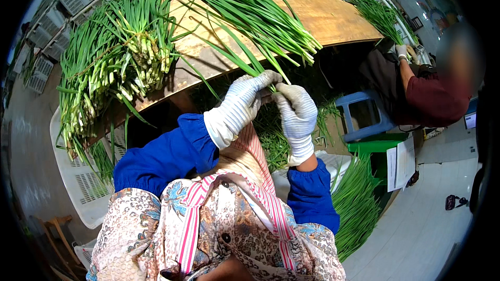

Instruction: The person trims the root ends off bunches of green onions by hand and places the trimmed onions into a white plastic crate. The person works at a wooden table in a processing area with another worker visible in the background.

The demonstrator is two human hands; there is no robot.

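In a white-and-grey striped glove, my left hand [240, 103] is closed around a few long green chives [232, 56]. Their leaves stretch up and left over the table edge. My right hand [297, 117], gloved the same way, has thumb and fingers pinched at the pale stem ends, right beside the left fingertips. Just beyond both hands, a neat bunch of chives [255, 13] lies on the wooden table with its cut ends toward the right. A big heap of untidy chives [120, 52] with yellowish, dirty bases hangs over the table's left edge.
The wooden table [323, 18] spans the far side. A blue stool [367, 117] and green bin [372, 148] stand at right, near a co-worker [437, 91] handling chives. White crates [86, 187] sit at left. More chives [357, 208] are by my right elbow; trimmings [273, 143] lie below my hands.
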